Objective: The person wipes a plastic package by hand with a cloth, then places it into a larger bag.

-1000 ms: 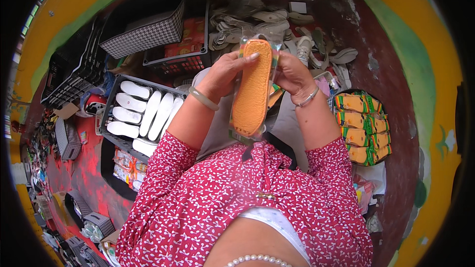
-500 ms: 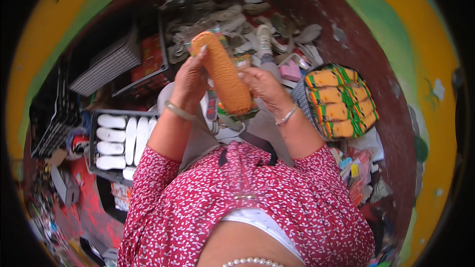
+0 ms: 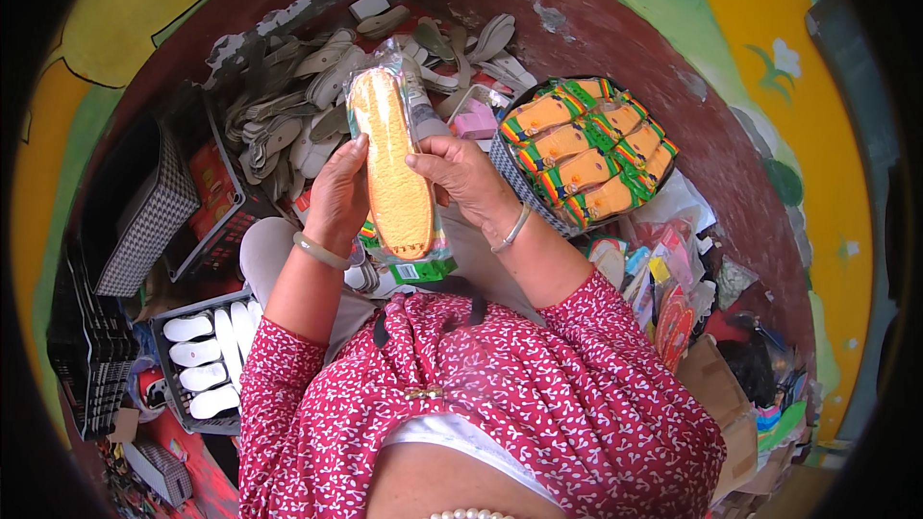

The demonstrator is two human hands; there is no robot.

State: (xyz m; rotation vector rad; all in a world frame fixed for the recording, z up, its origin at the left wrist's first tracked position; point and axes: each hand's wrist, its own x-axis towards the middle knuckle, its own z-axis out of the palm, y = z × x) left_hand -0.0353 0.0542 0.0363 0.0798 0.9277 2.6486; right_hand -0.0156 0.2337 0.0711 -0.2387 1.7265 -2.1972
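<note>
An orange-tan shoe insole (image 3: 392, 163) in a clear plastic sleeve stands nearly upright over my lap. Green print shows on the lower end of its wrapper. My left hand (image 3: 336, 190) is closed on the left edge, thumb on the front. From the other side my right hand (image 3: 471, 183) grips the right edge, its thumb pressed on the wrapper. The fingers behind the insole are mostly hidden. To the right, a round basket (image 3: 510, 168) holds several similar orange insoles in green, rainbow-edged wrappers.
Loose grey and white insoles (image 3: 279, 125) lie heaped ahead by the wall. A dark crate (image 3: 168, 365) with white insoles stands at the left. Beyond it are black crates and a checkered box (image 3: 149, 211). Colourful packets (image 3: 673, 274) and a cardboard box (image 3: 716, 404) lie at the right.
The insole has turned from a slant to nearly upright, and its wrapper's green lower end shows more. Both hands still hold it. The view has swung toward the right.
</note>
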